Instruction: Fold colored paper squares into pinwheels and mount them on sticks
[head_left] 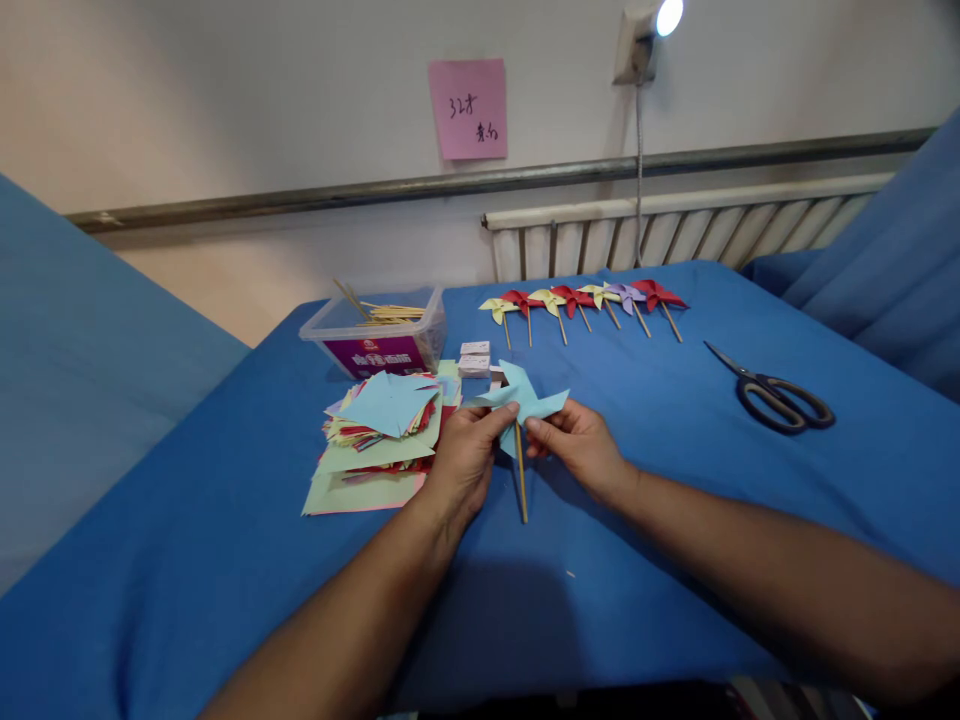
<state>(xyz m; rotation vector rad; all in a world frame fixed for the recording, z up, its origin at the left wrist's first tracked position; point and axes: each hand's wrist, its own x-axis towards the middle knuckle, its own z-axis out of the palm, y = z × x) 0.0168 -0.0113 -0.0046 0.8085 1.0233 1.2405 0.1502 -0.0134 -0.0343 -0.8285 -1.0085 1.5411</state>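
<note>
A light blue paper pinwheel (527, 398) on a thin wooden stick (521, 480) is between my two hands, above the blue tablecloth. My left hand (469, 450) grips it from the left, thumb pressed near its centre. On the other side, my right hand (581, 445) pinches the lower right blade between thumb and fingers. The stick points down toward me. Close beside my left hand lies a pile of cut coloured paper (386, 405), a light blue sheet on top, over larger pale green sheets (360, 492).
Behind the pile stands a clear plastic box (375, 330) of wooden sticks. Two small white boxes (474, 360) sit near the pinwheel. Several finished pinwheels (574, 300) lie in a row at the back. Black-handled scissors (772, 390) rest at the right.
</note>
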